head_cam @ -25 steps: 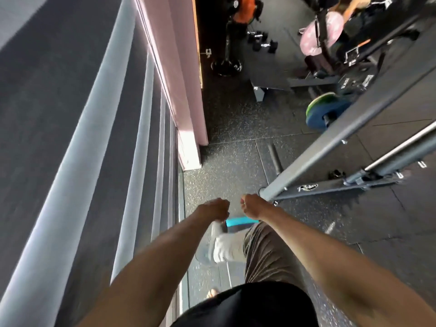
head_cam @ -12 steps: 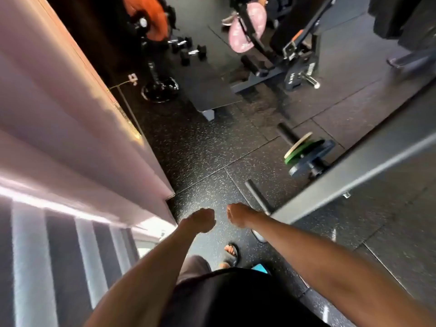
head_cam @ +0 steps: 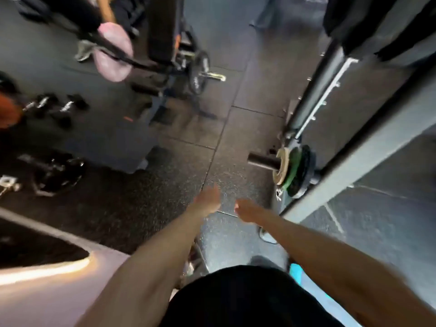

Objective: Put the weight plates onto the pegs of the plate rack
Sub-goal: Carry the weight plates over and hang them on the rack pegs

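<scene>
A horizontal black peg (head_cam: 260, 161) sticks out of the grey rack upright (head_cam: 358, 161) to the right of centre. A cream plate (head_cam: 281, 166), a green plate (head_cam: 292, 169) and a black plate (head_cam: 304, 172) sit on it. Farther off, another black plate (head_cam: 199, 73) sits on a chrome sleeve. My left hand (head_cam: 207, 199) reaches forward over the floor with its fingers stretched out and holds nothing. My right hand (head_cam: 247, 210) is beside it, curled into a fist, with nothing visible in it. Both are blurred and lie below and left of the peg.
A black bench machine (head_cam: 162, 29) with a pink round pad (head_cam: 113, 56) stands at the back. Small dumbbells (head_cam: 67, 106) and a dark platform (head_cam: 111, 142) lie to the left. A pale wall corner (head_cam: 47, 274) is at the lower left, and speckled rubber floor (head_cam: 226, 180) ahead.
The view has swung right, away from the wall and towards the rack. The loaded peg is now close on the right. My left hand's fingers have uncurled.
</scene>
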